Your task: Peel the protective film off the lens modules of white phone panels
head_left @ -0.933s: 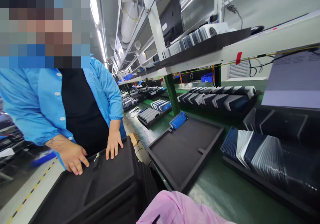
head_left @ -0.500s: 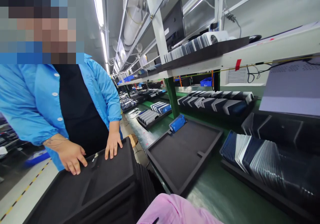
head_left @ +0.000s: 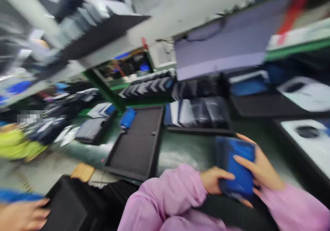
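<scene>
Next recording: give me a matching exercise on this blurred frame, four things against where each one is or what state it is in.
Things:
1. blue pouch
2. black tray
3. co-worker's hand
4. purple-grey panel

Places or states:
A. lying flat on the green bench, nothing in it
B. at the bottom left corner, on the black stack
C. standing at the back, leaning
D. held between the left hand and the right hand

Pairs: 1-D, 2-A, 3-B, 4-C
</scene>
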Action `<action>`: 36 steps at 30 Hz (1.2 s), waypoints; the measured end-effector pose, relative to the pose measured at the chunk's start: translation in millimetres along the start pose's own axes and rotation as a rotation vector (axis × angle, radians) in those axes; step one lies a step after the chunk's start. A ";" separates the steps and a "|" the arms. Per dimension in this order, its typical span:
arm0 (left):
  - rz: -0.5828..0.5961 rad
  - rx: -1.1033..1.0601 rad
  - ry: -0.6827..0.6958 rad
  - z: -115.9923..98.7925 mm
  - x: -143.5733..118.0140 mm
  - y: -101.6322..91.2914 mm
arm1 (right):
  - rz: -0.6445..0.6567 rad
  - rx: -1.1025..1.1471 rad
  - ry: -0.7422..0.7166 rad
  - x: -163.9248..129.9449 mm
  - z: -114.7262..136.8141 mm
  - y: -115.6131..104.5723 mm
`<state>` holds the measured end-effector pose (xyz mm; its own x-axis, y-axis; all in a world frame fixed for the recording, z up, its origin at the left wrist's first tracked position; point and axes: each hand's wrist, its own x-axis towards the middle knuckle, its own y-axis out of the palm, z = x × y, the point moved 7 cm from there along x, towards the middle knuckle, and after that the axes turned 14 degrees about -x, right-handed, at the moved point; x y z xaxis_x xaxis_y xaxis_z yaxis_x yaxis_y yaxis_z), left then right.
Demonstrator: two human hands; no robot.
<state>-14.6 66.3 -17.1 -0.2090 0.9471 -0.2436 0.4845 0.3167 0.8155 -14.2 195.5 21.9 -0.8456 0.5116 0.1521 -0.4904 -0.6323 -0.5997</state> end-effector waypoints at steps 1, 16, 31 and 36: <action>0.039 -0.058 -0.090 17.3 1.9 4.3 | 0.061 0.120 0.048 -14.4 -7.3 -2.0; -0.005 -0.051 -0.048 9.8 -46.9 -12.6 | 0.324 0.576 -0.139 -38.8 10.1 23.5; -0.009 -0.188 -0.034 -12.8 -73.0 -27.4 | -0.084 0.334 -0.148 -29.3 48.6 20.5; -0.021 -0.248 -0.081 -12.9 -76.6 -29.9 | 0.011 0.422 -0.081 -31.6 41.1 30.5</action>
<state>-24.1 -16.4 -16.0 -0.1431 0.9448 -0.2948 0.2559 0.3231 0.9111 -11.1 136.1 31.1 -0.8566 0.4673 0.2187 -0.5106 -0.8285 -0.2298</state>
